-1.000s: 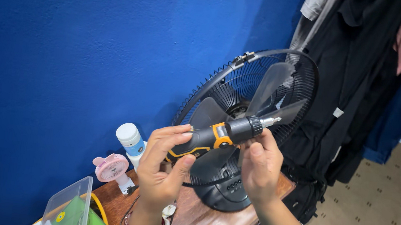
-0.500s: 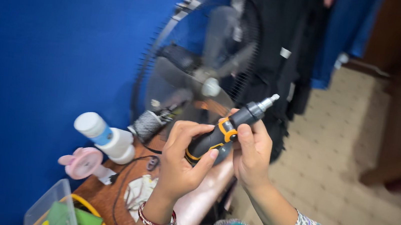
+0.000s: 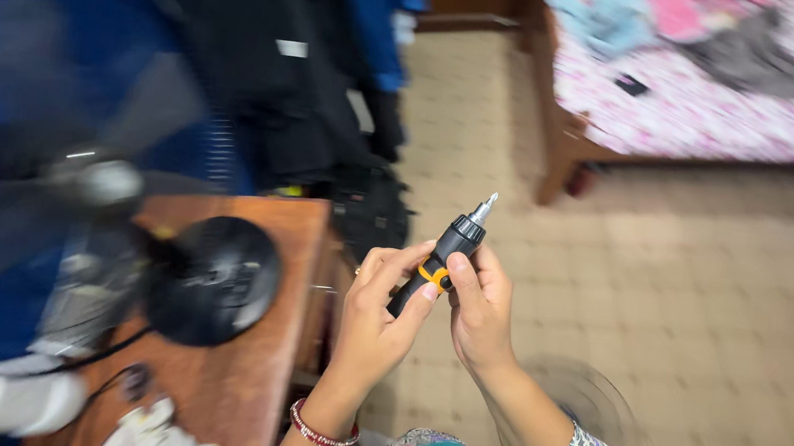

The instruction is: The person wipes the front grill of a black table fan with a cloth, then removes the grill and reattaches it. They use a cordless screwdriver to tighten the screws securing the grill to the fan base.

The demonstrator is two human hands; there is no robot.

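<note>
Electric screwdriver [image 3: 443, 258] gripped bit-up by left hand [image 3: 375, 325] and right hand [image 3: 479, 307] over tiled floor [image 3: 705, 318], beside wooden table [image 3: 245, 375] bearing blurred fan base [image 3: 211, 280]; patterned bed [image 3: 710, 99] beyond.

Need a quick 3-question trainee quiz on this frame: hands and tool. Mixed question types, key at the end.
1. True or false: both hands grip the black and orange electric screwdriver.
2. Which way does its silver bit point? A) up, away from the person B) down at the floor
3. Which wrist wears the red beaded bracelet?

Key: 1 true: left hand and right hand both hold it. 2 A. 3 left.
</note>
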